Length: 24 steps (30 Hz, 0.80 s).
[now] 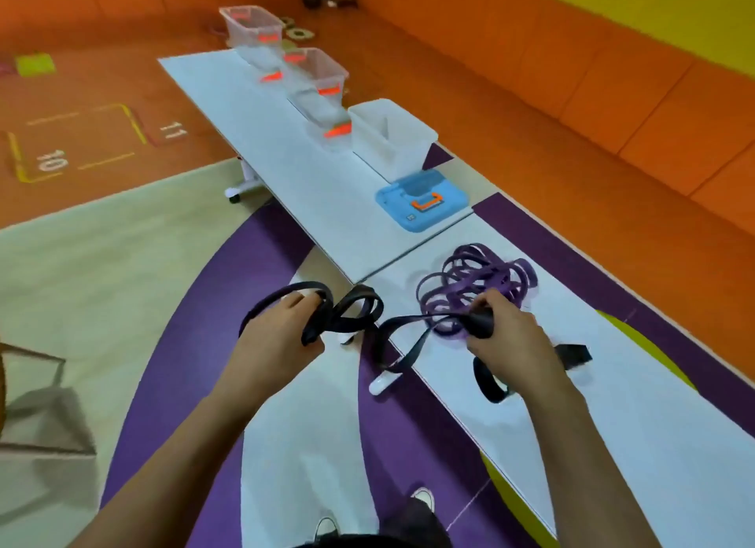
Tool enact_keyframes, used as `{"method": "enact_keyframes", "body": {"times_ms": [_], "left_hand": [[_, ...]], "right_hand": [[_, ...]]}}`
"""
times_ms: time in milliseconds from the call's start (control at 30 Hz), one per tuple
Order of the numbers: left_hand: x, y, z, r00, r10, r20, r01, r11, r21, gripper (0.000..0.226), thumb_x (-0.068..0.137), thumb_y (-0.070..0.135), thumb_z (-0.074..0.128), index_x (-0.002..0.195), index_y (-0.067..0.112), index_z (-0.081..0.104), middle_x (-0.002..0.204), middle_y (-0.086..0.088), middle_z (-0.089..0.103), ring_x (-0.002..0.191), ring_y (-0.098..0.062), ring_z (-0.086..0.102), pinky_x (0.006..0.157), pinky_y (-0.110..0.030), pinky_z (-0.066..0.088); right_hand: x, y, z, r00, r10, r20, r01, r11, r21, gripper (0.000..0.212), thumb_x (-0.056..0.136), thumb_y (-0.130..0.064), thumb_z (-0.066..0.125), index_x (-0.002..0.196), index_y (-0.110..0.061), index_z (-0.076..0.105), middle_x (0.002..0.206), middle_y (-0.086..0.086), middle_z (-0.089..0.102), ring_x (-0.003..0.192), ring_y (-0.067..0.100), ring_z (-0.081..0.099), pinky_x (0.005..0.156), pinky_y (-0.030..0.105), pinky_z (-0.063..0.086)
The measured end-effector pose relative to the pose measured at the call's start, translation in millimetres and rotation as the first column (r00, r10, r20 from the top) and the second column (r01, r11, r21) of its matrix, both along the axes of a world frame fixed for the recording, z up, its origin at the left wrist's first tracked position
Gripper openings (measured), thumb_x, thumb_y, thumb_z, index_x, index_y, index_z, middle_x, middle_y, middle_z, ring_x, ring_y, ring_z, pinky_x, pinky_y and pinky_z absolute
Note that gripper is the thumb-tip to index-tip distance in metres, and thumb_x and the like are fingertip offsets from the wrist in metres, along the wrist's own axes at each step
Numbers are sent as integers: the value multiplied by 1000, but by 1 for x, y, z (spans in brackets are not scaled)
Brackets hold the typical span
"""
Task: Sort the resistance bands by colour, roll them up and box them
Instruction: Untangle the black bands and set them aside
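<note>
A long black resistance band [402,323] stretches between both hands, just off the near table's edge. My left hand [282,335] grips its looped end, with black loops twisting around the fingers. My right hand [502,335] grips a rolled part of the same band above the table. A tangled pile of purple bands [474,282] lies on the white table [653,445] just beyond my right hand. More black band pieces [572,353] lie on the table beside and under my right wrist.
On the far table [253,110] stand two clear bins with orange clips [253,28] [318,77], an open white box [388,135] and a blue lid with an orange handle [425,204]. The floor is orange, purple and cream. My feet show below.
</note>
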State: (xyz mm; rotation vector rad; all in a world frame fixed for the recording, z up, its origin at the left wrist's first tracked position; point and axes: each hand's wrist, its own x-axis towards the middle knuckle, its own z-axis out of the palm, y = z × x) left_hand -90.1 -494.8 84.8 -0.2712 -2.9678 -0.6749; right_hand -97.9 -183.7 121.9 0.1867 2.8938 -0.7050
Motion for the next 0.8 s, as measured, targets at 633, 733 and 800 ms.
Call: {"method": "enact_keyframes", "body": {"times_ms": [633,733,800], "left_hand": [[-179,-271,5,855,515,68,-512,857,-52,49,79,18,70,126,23,56,114,2,61,95,-32,64,64,-36,45],[-215,-309,13,831,551,73,-547,834,-69,47,78,18,71,123,21,57,105,1,61,91,-31,62,64,-37,47],[-243,-336,17,821,569,51,-566,822,-60,42,78,17,69,119,22,58,99,3,59,88,-29,61,64,-37,48]], "right_hand": [[-313,-329,46,916,384,-117,-401,893,-206,24,80,-19,66,100,-25,54,88,-5,64,80,21,62,63,30,47],[-361,-377,53,901,415,-125,-433,877,-206,26,79,-20,66,101,-26,55,92,-3,66,84,24,64,71,35,53],[-394,-408,56,892,432,-129,-451,868,-208,28,78,-20,67,103,-26,55,96,-2,67,86,26,64,77,38,56]]}}
